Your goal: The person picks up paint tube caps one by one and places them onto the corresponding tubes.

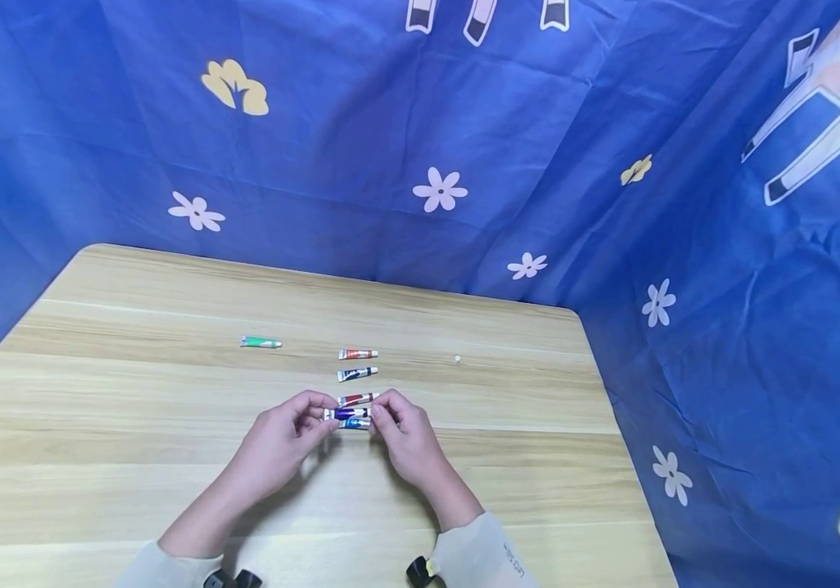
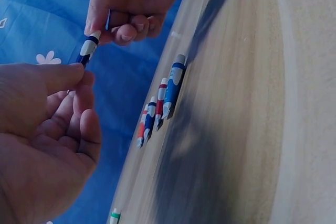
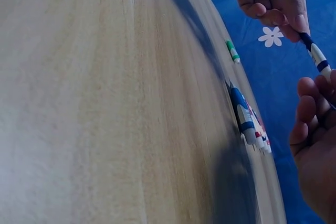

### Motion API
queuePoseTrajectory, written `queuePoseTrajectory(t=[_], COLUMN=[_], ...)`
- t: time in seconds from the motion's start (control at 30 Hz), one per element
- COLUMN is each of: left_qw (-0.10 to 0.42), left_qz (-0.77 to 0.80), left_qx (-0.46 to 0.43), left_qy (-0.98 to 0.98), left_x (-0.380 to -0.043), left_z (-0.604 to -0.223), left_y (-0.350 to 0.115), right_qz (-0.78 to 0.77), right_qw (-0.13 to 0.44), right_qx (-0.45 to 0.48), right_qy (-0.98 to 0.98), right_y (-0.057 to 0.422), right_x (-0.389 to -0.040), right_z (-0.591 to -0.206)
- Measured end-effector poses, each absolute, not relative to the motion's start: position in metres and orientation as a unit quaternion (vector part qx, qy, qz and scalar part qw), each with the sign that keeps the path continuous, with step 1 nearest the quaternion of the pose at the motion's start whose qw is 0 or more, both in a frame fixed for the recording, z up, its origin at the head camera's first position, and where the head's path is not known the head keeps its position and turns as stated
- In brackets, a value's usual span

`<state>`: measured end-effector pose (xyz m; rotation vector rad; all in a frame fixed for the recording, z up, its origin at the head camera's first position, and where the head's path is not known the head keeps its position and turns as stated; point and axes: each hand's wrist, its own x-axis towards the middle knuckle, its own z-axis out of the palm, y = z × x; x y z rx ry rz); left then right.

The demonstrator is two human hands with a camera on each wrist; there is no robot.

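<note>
Both hands hold up a small purple paint tube (image 1: 347, 414) above the table. At its flat tail end, the left hand (image 1: 280, 447) pinches it between thumb and finger. The right hand (image 1: 411, 441) pinches the white cap end (image 3: 325, 71). Below the held tube a blue tube (image 2: 172, 88) lies on the wood, partly covered by it in the head view. Just beyond are a dark red tube (image 1: 356, 400), a dark navy tube (image 1: 357, 374) and an orange-red tube (image 1: 357, 354), roughly in a column with their caps to the right.
A green tube (image 1: 261, 342) lies apart, farther back on the left of the wooden table (image 1: 508, 474). Toward the back right sits a tiny white piece (image 1: 457, 359). Blue patterned cloth (image 1: 361, 147) hangs behind the table and along its right side.
</note>
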<state>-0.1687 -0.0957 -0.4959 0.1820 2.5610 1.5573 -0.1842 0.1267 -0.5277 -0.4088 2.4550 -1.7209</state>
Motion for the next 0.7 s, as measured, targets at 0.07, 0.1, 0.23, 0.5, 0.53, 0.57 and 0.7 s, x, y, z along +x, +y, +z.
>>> queuePoseTrajectory(t=[0.07,0.1,0.23,0.5,0.53,0.57,0.7], left_qw=[0.065,0.063,0.052,-0.001,-0.006,-0.009,-0.018], left_qz=[0.513,0.51,0.496,0.453,0.445,0.438,0.401], left_qx=[0.061,0.062,0.068,0.102,0.109,0.116,0.139], left_qy=[0.854,0.856,0.864,0.886,0.889,0.892,0.905], left_x=[-0.1686,-0.1685,-0.1685,-0.1673,-0.1673,-0.1675,-0.1686], left_z=[-0.4951,-0.4947,-0.4945,-0.4965,-0.4964,-0.4964,-0.4951], left_y=[-0.0952,-0.0951,-0.0945,-0.0916,-0.0914,-0.0911,-0.0903], right_qz=[-0.564,-0.562,-0.547,-0.532,-0.531,-0.53,-0.528], right_qw=[0.061,0.061,0.06,0.065,0.065,0.064,0.058], right_qx=[-0.131,-0.13,-0.132,-0.124,-0.124,-0.125,-0.129], right_qy=[0.813,0.814,0.824,0.835,0.836,0.836,0.838], right_y=[0.1258,0.1255,0.125,0.1265,0.127,0.1276,0.1302], right_x=[-0.1836,-0.1834,-0.183,-0.1809,-0.1807,-0.1808,-0.181], right_z=[-0.527,-0.5269,-0.5278,-0.5298,-0.5301,-0.5308,-0.5314])
